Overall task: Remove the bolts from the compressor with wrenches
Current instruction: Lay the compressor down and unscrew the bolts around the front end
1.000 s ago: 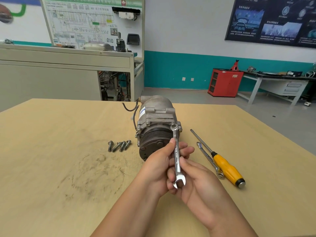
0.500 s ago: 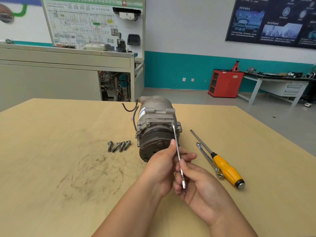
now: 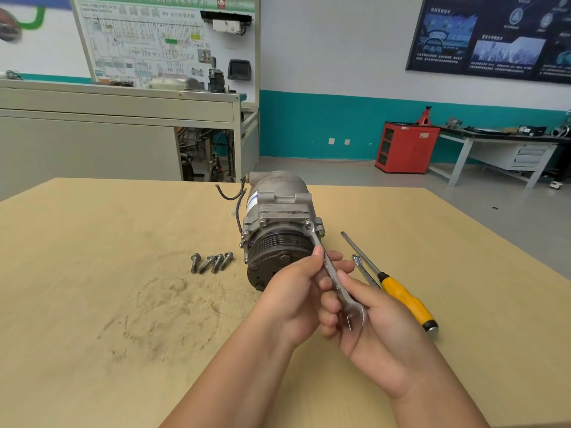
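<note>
A grey compressor (image 3: 278,211) lies on the wooden table (image 3: 92,242), its pulley end facing me. A steel combination wrench (image 3: 335,281) has its ring end on a bolt at the upper right of the compressor's front flange. My left hand (image 3: 293,291) pinches the wrench's shaft near the middle. My right hand (image 3: 374,329) holds the lower shaft, with the open-jaw end lying against its palm. Several removed bolts (image 3: 211,262) lie side by side to the left of the compressor.
A yellow-handled screwdriver (image 3: 401,296) and a second wrench (image 3: 364,271) lie on the table just right of my hands. A dirty smudge marks the table left of my arms. Behind the table stand a grey training bench, a red cabinet and a workbench.
The wrench has turned on the bolt: flat face towards me, then edge-on, now flat again with its lower end swung to the right. Both hands kept hold of it.
</note>
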